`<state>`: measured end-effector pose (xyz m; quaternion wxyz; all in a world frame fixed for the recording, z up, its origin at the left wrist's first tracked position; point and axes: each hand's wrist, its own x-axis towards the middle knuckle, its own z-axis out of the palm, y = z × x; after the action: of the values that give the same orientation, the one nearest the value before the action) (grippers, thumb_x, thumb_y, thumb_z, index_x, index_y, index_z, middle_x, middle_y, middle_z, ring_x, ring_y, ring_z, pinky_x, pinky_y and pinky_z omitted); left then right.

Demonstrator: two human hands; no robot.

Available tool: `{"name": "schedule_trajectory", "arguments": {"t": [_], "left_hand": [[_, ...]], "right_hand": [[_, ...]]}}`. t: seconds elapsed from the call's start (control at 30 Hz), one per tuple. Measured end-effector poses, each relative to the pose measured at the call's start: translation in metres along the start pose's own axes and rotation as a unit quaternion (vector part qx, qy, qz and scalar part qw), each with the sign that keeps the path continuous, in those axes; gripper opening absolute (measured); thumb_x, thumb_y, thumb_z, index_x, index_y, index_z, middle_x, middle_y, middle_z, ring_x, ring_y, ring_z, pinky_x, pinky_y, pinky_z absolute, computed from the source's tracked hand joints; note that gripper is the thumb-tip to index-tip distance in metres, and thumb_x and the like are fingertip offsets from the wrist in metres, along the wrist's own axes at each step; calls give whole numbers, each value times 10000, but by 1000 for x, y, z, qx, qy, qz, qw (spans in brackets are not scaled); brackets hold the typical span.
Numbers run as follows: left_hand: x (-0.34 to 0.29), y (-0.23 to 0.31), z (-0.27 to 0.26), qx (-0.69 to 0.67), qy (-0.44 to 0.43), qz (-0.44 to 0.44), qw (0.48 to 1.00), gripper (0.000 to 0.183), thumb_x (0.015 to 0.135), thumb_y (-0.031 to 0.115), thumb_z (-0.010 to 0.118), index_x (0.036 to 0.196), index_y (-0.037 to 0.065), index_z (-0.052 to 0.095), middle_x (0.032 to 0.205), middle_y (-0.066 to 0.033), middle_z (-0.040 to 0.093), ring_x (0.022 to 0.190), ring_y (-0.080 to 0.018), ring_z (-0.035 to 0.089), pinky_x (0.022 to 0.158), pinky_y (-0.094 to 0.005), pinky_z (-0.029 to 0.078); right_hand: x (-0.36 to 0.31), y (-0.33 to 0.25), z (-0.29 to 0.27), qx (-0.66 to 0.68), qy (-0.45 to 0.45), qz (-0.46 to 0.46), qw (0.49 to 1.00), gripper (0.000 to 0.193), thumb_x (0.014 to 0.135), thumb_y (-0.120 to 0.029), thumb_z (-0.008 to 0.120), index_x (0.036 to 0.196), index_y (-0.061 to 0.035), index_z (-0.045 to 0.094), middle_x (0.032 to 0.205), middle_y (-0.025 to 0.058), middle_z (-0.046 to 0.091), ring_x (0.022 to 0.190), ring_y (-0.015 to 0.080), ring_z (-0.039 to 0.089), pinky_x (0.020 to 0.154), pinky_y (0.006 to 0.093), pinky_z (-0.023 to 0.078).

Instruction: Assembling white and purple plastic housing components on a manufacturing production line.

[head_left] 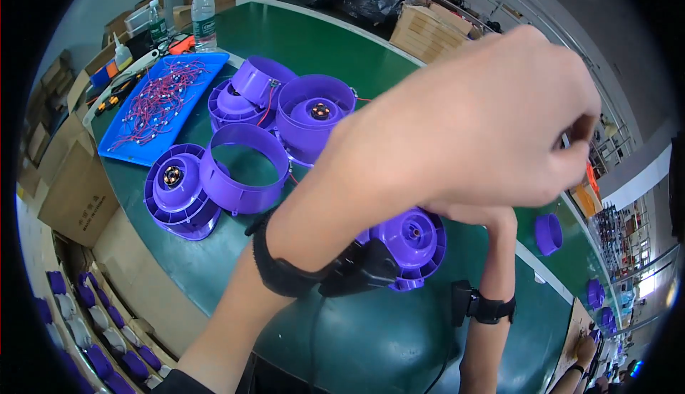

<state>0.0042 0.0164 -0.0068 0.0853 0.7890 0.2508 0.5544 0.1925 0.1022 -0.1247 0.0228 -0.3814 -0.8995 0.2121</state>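
Observation:
My left hand (492,119) is raised large and close, reaching across to the right with its fingers curled closed. Whatever it may hold is out of sight behind the fingers. Below it, my right hand (474,212) is at the upper edge of a purple round fan housing (412,241) with a hub in its middle. The left hand and wrist cover most of the right hand's fingers, so their grip is hidden. To the left stand a purple ring (239,198) leaning on a finned purple housing (187,212), and further purple housings (303,112) with copper-wound motor parts and red wires.
A blue tray (121,153) of tangled red wires lies on the green table (335,37) at the far left. Beyond it stand plastic bottles (203,19) and tools. A loose purple ring (548,234) is at right. Boxes of purple and white parts sit lower left. A co-worker's hand (585,350) shows lower right.

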Motion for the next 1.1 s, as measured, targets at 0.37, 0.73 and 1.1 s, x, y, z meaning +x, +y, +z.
{"name": "schedule_trajectory", "arguments": {"t": [0.37, 0.73, 1.1], "left_hand": [[-2, -4, 9, -33, -33, 2, 999, 193, 755, 88, 621, 843, -59, 710, 698, -173, 676, 648, -294, 682, 646, -351, 551], [-1, -3, 0, 46, -66, -33, 996, 121, 864, 91, 701, 941, -1, 714, 784, -45, 692, 738, -106, 668, 690, -258, 537], [14, 17, -4, -44, -128, -127, 983, 118, 920, 88, 666, 970, -17, 683, 777, -86, 707, 708, -126, 674, 672, -264, 554]], "right_hand": [[-6, 11, -6, 131, -42, 74, 988, 282, 858, -121, 636, 1096, -32, 760, 645, 58, 646, 510, 127, 589, 477, 288, 487], [-60, 139, -32, 373, 320, 120, 863, 379, 870, -108, 560, 1194, 67, 652, 691, 80, 662, 482, 127, 606, 411, 239, 438], [-63, 216, 11, 422, 442, 291, 736, 354, 936, -180, 574, 1127, 116, 551, 753, 165, 687, 559, 191, 663, 485, 292, 534]]}}
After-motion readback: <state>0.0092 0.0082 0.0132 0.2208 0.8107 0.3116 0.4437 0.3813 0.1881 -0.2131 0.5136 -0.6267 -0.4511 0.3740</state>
